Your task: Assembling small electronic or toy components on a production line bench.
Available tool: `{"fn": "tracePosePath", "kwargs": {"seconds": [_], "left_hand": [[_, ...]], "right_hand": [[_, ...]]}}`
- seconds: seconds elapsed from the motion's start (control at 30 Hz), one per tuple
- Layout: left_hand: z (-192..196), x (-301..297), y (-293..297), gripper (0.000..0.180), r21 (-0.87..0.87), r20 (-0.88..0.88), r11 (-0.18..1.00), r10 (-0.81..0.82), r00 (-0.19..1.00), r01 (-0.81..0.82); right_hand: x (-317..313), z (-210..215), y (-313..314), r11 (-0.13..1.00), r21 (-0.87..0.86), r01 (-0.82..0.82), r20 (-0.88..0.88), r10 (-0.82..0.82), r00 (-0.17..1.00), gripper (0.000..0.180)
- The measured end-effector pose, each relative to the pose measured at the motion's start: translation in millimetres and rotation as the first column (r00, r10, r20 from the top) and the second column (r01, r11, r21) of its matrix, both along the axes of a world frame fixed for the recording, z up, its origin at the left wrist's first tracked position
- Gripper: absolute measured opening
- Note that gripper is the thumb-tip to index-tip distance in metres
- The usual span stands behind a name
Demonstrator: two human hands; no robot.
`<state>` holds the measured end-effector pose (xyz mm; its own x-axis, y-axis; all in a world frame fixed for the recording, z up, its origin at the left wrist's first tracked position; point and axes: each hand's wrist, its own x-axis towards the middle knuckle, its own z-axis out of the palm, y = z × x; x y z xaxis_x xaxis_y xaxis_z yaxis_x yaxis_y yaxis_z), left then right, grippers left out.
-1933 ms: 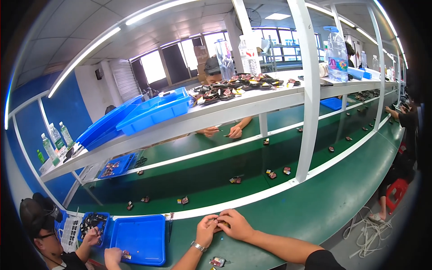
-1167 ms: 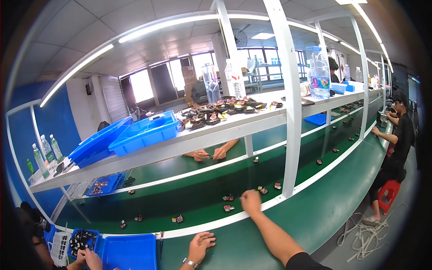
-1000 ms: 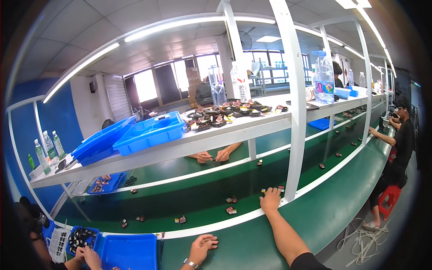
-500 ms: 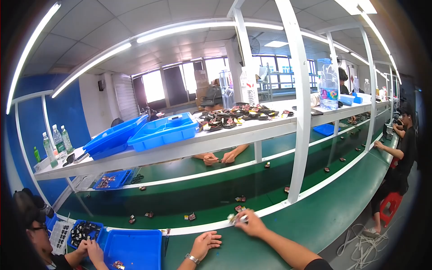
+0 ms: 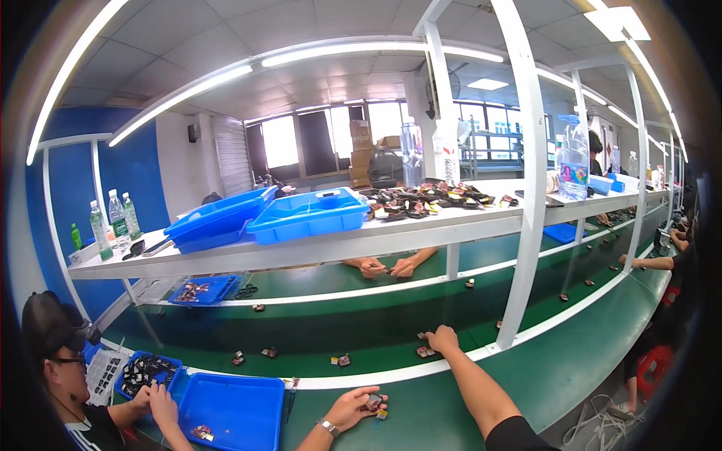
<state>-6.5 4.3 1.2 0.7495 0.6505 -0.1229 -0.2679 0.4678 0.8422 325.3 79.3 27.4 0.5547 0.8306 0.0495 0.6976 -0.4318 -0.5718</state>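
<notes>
My left hand [image 5: 350,410], a metal-banded watch on its wrist, is curled around a small dark-red electronic piece [image 5: 374,403] with a yellow tab, above the near green ledge. Out over the dark green belt, my right hand [image 5: 444,340] has its fingertips pinched on a small dark piece [image 5: 423,336], partly covered by the fingers. Just below those fingertips lies another small red-and-white piece [image 5: 426,352]. More such pieces rest further left along the belt, among them one with a yellow tab [image 5: 341,361].
Left of me, a blue tray [image 5: 230,385] stands beside a co-worker's hands [image 5: 154,402] and a bin of black parts [image 5: 148,372]. A white post [image 5: 526,188] rises near my right arm. The overhead shelf [image 5: 451,228] carries blue trays, bottles and piled pieces. Opposite, another person's hands [image 5: 387,267] work.
My left hand has gone from holding nothing to holding a small piece. The right hand, which held a piece near the belt's edge, has reached farther out. The view has shifted left.
</notes>
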Motion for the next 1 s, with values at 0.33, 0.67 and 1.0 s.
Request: {"fn": "tracePosePath", "kwargs": {"seconds": [0.33, 0.67, 1.0], "left_hand": [[10, 16, -1, 0.03, 0.012, 0.03, 1.0, -0.024, 0.999, 0.024], [4, 8, -3, 0.021, 0.037, 0.08, 0.974, 0.221, 0.972, -0.225], [6, 11, -12, 0.032, 0.067, 0.023, 0.982, 0.177, 0.984, -0.178]], "right_hand": [[67, -39, 24, 0.956, 0.292, 0.007, -0.456, 0.133, 0.88, 0.032], [-89, 16, -142, 0.619, -0.062, -0.783, -0.392, 0.707, 0.589, 0.023], [-118, 10, -129, 0.395, 0.327, -0.858, 0.323, 0.807, 0.495, 0.025]]}}
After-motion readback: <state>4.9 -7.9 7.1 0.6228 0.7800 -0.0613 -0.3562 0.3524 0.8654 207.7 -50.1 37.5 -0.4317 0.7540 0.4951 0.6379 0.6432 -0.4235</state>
